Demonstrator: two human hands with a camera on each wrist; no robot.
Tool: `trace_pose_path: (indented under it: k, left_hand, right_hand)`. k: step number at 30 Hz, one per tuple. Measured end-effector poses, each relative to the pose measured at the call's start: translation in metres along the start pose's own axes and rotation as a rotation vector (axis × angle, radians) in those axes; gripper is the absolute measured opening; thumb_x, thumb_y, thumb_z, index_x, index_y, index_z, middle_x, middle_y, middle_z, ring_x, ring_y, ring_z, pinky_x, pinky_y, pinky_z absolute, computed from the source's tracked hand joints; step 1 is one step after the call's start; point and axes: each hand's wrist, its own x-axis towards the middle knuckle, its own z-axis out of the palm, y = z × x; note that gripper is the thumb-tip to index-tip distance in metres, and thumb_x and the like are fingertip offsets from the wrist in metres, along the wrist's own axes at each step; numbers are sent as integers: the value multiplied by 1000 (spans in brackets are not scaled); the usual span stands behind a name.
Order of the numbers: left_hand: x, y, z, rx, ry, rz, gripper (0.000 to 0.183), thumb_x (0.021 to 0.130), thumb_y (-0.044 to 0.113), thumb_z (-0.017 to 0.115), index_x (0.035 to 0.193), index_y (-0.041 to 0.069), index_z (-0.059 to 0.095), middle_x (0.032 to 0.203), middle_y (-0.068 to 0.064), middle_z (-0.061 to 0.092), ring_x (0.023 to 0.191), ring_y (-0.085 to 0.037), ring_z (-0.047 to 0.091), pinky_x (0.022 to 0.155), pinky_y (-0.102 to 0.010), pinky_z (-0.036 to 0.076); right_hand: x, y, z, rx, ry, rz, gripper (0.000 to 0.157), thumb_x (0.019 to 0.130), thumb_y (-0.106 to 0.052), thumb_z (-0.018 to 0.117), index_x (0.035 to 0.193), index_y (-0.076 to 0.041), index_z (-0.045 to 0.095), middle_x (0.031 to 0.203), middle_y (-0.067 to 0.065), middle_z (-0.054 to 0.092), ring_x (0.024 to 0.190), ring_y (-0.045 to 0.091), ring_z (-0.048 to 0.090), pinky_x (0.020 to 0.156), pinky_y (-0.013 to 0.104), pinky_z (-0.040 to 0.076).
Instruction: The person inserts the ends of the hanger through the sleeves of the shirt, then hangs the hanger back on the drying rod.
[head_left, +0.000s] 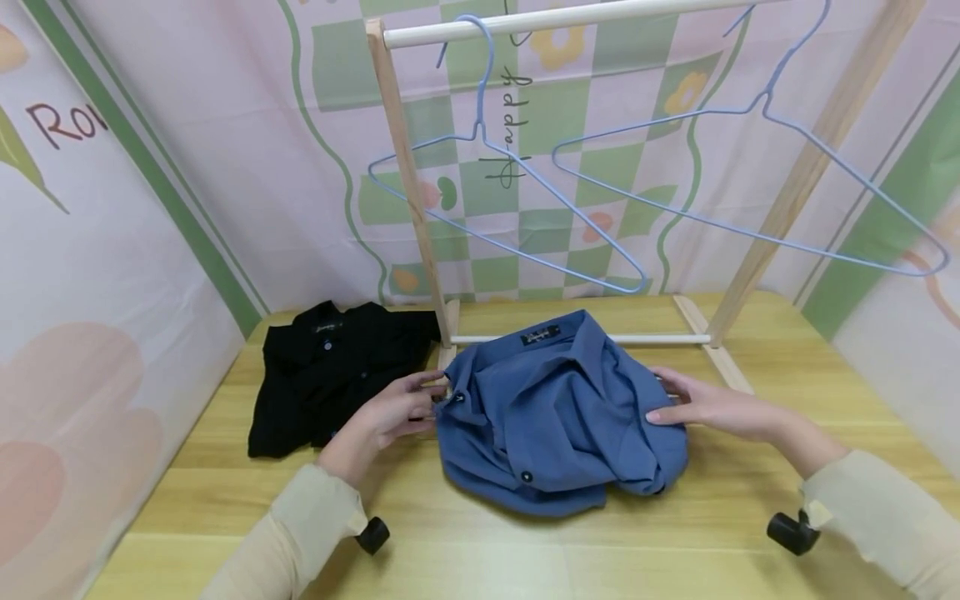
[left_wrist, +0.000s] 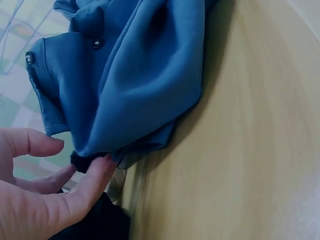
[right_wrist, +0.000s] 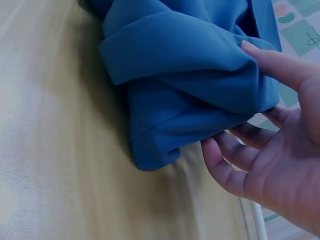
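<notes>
A crumpled blue shirt (head_left: 555,417) lies on the table, its collar and black label toward the rack, with dark buttons on the front. My left hand (head_left: 401,408) is at its left edge, fingers loosely bent; in the left wrist view the thumb (left_wrist: 97,175) meets the lower edge of the cloth, and no firm grip shows. At the right edge my right hand (head_left: 708,407) holds the shirt, thumb on top and fingers (right_wrist: 240,150) beneath the fold. A black shirt (head_left: 330,375) lies left of the blue one, beside my left hand.
Behind the shirts stands a wooden rack (head_left: 411,167) with a white top rod (head_left: 600,15) and a low white bar (head_left: 660,339). Two blue hangers, a left one (head_left: 540,179) and a right one (head_left: 750,108), hang from the rod. Patterned curtains (head_left: 135,208) surround the table (head_left: 480,558).
</notes>
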Motion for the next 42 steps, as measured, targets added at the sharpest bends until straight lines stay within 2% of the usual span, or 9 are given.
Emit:
trace_pose_path:
  k: [2, 5, 10, 13, 18, 25, 31, 35, 42]
  left_hand:
    - [-1, 1, -1, 35, 8, 16, 59, 100, -2, 45, 158, 1, 34, 154, -24, 43, 100, -19, 61, 99, -42, 48]
    - [-1, 5, -2, 53, 10, 32, 54, 103, 2, 49, 156, 0, 38, 152, -24, 44, 124, -31, 58, 107, -48, 44]
    - [-2, 10, -3, 86, -12, 35, 51, 105, 5, 52, 154, 0, 40, 153, -24, 43, 133, -37, 53, 110, -51, 41]
    - [-3, 14, -4, 114, -8, 34, 51, 104, 4, 57, 153, 0, 43, 153, -23, 43, 131, -35, 55, 109, -49, 42]
    - [-5, 19, -5, 163, -5, 43, 48, 104, 4, 57, 150, -1, 46, 151, -24, 46, 129, -36, 56, 110, -50, 42]
    - [-2, 23, -2, 308, -33, 65, 41, 108, 20, 54, 145, 2, 54, 135, -17, 61, 114, -27, 64, 103, -47, 48]
    - [6, 22, 10, 328, -62, 22, 47, 110, 31, 50, 148, 3, 50, 129, -13, 63, 105, -21, 68, 91, -40, 53]
    - [9, 24, 17, 323, -49, -12, 54, 109, 39, 51, 150, 4, 48, 129, -14, 62, 107, -25, 68, 83, -35, 53]
    - [14, 17, 22, 350, -28, -32, 57, 105, 41, 59, 151, 10, 48, 133, -13, 61, 109, -26, 68, 84, -36, 55]
  right_hand:
    - [0, -1, -3, -11, -4, 3, 78, 102, -20, 63, 159, 7, 16, 158, 35, 26, 145, 52, 25, 102, 26, 40]
    - [0, -3, -7, -27, -11, 2, 78, 102, -19, 63, 158, 8, 17, 159, 36, 24, 145, 54, 23, 101, 26, 41]
    - [-1, -11, -16, -50, -19, -24, 75, 103, -18, 62, 158, 9, 19, 156, 38, 28, 139, 51, 38, 95, 25, 48]
    - [0, -16, -21, -29, -5, -63, 70, 103, -15, 62, 158, 6, 24, 157, 35, 31, 134, 29, 49, 94, 25, 51]
    - [4, -25, -28, -10, 1, -143, 65, 104, -9, 60, 159, 3, 28, 158, 31, 32, 126, 0, 53, 96, 26, 51]
    - [12, -47, -25, -35, 99, -185, 56, 106, -12, 56, 156, 3, 34, 151, 26, 46, 124, 9, 57, 95, 23, 50]
    - [25, -59, -11, -47, 178, -239, 47, 106, -8, 57, 148, 6, 45, 137, 25, 59, 116, 5, 60, 91, 24, 52]
    - [31, -62, -6, -174, 227, -259, 42, 105, -7, 59, 144, 6, 52, 129, 21, 64, 111, 6, 60, 88, 24, 52]
    - [38, -72, 7, -365, 322, -323, 35, 103, -3, 59, 138, 2, 60, 113, 9, 70, 100, 20, 63, 82, 30, 52]
